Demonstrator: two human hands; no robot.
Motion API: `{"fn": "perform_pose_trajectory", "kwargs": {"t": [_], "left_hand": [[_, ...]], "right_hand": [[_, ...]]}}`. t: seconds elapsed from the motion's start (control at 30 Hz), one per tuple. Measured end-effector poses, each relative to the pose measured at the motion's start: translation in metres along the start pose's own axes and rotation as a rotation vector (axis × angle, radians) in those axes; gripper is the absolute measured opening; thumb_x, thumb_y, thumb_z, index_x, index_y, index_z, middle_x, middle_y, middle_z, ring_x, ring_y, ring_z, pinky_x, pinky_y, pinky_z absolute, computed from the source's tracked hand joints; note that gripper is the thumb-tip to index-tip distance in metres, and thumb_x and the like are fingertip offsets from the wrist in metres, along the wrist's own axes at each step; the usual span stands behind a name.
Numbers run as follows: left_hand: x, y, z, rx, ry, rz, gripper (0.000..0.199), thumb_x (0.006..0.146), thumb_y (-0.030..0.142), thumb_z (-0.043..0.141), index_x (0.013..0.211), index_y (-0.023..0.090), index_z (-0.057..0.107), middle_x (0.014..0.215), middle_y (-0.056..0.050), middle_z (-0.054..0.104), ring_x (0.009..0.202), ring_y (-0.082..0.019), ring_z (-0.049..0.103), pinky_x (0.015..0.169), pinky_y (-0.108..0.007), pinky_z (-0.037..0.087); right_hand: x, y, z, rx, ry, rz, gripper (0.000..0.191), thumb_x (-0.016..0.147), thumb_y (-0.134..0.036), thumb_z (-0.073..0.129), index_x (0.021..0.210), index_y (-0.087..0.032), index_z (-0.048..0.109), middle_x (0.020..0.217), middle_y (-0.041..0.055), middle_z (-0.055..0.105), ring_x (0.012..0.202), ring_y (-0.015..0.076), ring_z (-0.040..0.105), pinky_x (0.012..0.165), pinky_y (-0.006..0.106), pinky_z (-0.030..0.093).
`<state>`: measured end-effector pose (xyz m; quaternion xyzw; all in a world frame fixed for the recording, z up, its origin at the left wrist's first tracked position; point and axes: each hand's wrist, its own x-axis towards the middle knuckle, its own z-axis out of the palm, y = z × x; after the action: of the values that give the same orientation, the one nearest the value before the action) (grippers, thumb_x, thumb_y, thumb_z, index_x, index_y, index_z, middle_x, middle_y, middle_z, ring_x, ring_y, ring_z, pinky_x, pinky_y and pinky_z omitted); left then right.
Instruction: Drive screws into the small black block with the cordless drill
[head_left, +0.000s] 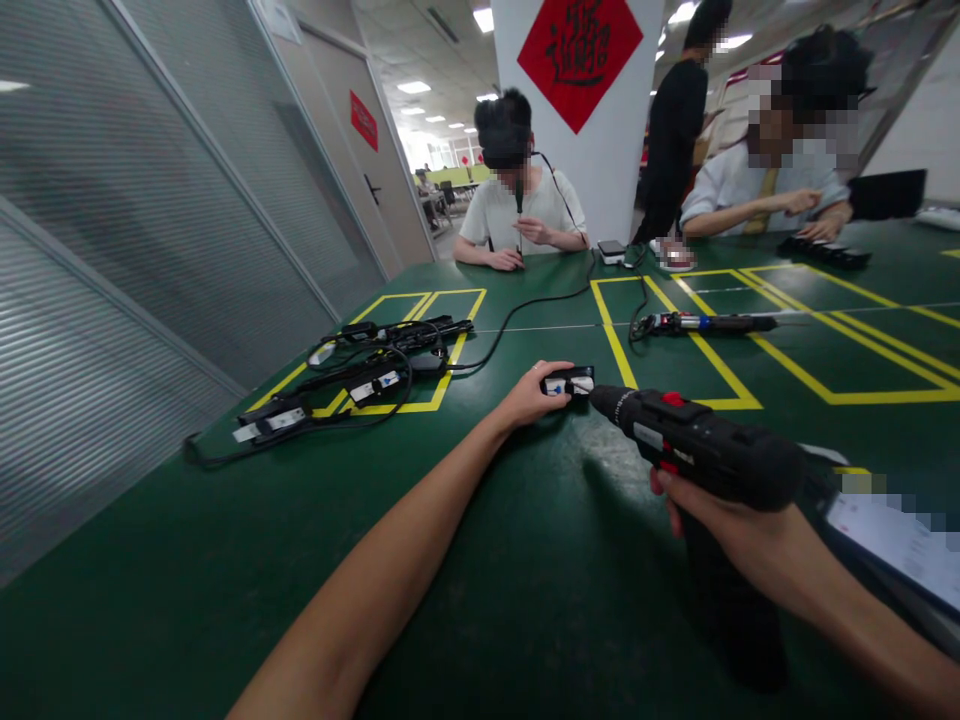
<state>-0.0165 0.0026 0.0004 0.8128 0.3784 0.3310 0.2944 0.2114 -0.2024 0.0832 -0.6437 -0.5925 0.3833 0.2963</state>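
Observation:
My left hand (534, 396) grips a small black device (577, 374) with a white label and a blue mark, lying on the green table (480, 520). A black cordless drill (705, 445) with red switches is held by its handle in my right hand (727, 520). The drill points left, and its tip is at the right side of the small device. Whether the tip touches the device is hard to tell.
Black devices and cables (382, 370) lie at the left on yellow tape outlines. A tool with a thin shaft (705, 323) rests at the right beyond the drill. A blurred sheet or screen (900, 540) is at the right edge. People sit across the table.

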Motion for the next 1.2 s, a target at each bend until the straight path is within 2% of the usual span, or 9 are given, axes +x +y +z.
{"fn": "perform_pose_trajectory", "kwargs": {"t": [0.1,0.27,0.4,0.57,0.97,1.1,1.2], "left_hand": [[-0.0007,0.0013,-0.0003,0.004,-0.004,-0.015,0.056,0.071,0.025,0.063,0.127,0.022,0.053,0.118,-0.007,0.053,0.105,-0.02,0.054,0.096,-0.036,0.043],[-0.001,0.002,-0.0006,0.01,-0.007,-0.022,0.057,0.071,0.023,0.063,0.127,0.022,0.053,0.119,-0.007,0.053,0.106,-0.02,0.054,0.096,-0.037,0.043],[-0.0008,0.0016,0.0,0.019,-0.002,-0.024,0.057,0.071,0.023,0.063,0.127,0.022,0.053,0.118,-0.007,0.053,0.106,-0.02,0.054,0.096,-0.037,0.043],[-0.0012,0.0027,0.0004,0.021,0.005,-0.011,0.056,0.072,0.023,0.062,0.127,0.022,0.053,0.116,-0.007,0.054,0.105,-0.02,0.054,0.095,-0.037,0.043],[-0.0019,0.0043,-0.0008,0.013,0.003,-0.022,0.055,0.072,0.024,0.062,0.127,0.022,0.053,0.118,-0.007,0.054,0.105,-0.02,0.054,0.096,-0.037,0.043],[-0.0018,0.0051,-0.0008,0.01,0.001,-0.025,0.055,0.072,0.025,0.062,0.127,0.021,0.053,0.119,-0.008,0.054,0.106,-0.021,0.054,0.097,-0.037,0.042],[-0.0018,0.0031,-0.0006,0.006,0.002,-0.02,0.056,0.072,0.026,0.063,0.127,0.022,0.053,0.12,-0.007,0.054,0.106,-0.021,0.054,0.097,-0.037,0.042]], "right_hand": [[0.0007,-0.0033,0.0005,0.011,0.011,-0.004,0.033,0.084,-0.045,0.054,0.061,-0.022,0.061,0.065,0.0024,0.065,0.057,0.0173,0.059,0.052,0.031,0.045],[-0.0002,-0.0052,0.0002,0.069,0.004,-0.011,0.032,0.085,-0.046,0.053,0.068,-0.021,0.062,0.076,0.006,0.07,0.067,0.0199,0.064,0.053,0.031,0.046],[-0.0002,-0.0022,0.0002,0.072,0.007,0.003,0.03,0.084,-0.048,0.054,0.079,-0.021,0.066,0.07,0.004,0.068,0.07,0.021,0.065,0.057,0.032,0.048],[0.0003,0.0001,0.0018,0.097,0.028,0.0,0.03,0.082,-0.048,0.055,0.089,-0.023,0.07,0.065,0.0025,0.068,0.064,0.0218,0.065,0.052,0.032,0.047],[-0.0005,-0.0028,-0.0006,0.076,0.002,0.039,0.035,0.083,-0.051,0.054,0.091,-0.021,0.069,0.066,0.0024,0.067,0.065,0.0202,0.063,0.057,0.032,0.047],[0.0006,-0.0019,-0.0008,0.079,0.0,0.021,0.032,0.083,-0.05,0.054,0.092,-0.023,0.069,0.069,0.0025,0.067,0.072,0.0219,0.064,0.058,0.032,0.047],[0.0004,-0.0018,-0.0012,0.054,-0.003,0.023,0.032,0.084,-0.05,0.053,0.082,-0.022,0.068,0.068,0.0027,0.067,0.07,0.0214,0.063,0.057,0.032,0.046]]}}
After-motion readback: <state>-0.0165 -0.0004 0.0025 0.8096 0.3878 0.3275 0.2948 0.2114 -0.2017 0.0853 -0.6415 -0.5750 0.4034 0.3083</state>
